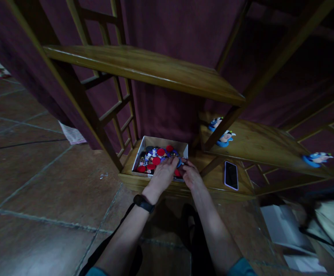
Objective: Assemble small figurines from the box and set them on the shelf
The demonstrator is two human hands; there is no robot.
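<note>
An open cardboard box (181,147) stands on the bottom shelf, filled with small painted figurines (154,152), several showing round red bases (160,152). Over its right front corner my two hands meet at a small figurine with a blue round base (180,163). My left hand (164,171), with a black watch on the wrist, has its fingers closed at the left side of that piece. From the right, my right hand (191,175) grips it with bent fingers. Most of the figurine is hidden by the fingers.
A wooden shelf (143,67) juts out above the box. On the right shelf (259,143) stand blue-based figurines (225,138), with another (317,158) farther right. A phone (231,175) lies on the bottom ledge. White boxes (284,226) are on the floor at right.
</note>
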